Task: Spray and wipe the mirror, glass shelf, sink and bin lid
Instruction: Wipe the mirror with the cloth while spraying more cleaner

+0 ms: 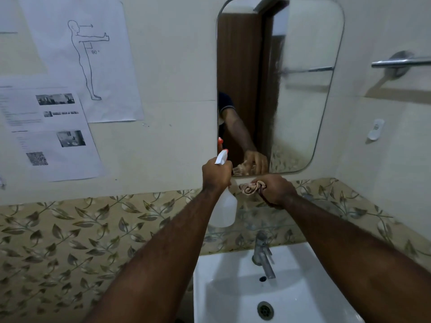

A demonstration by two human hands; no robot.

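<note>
A rounded mirror hangs on the wall above a white sink. My left hand grips a white spray bottle by its neck, nozzle pointing at the mirror's lower left corner. My right hand is closed around a crumpled pinkish cloth just under the mirror's bottom edge. A glass shelf runs faintly across the wall between mirror and sink, below both hands. The bin lid is out of view.
A metal tap stands at the back of the sink, with the drain in front. A chrome towel rail sticks out at right. Printed paper sheets are taped to the wall at left. A small white holder is mounted beside the mirror.
</note>
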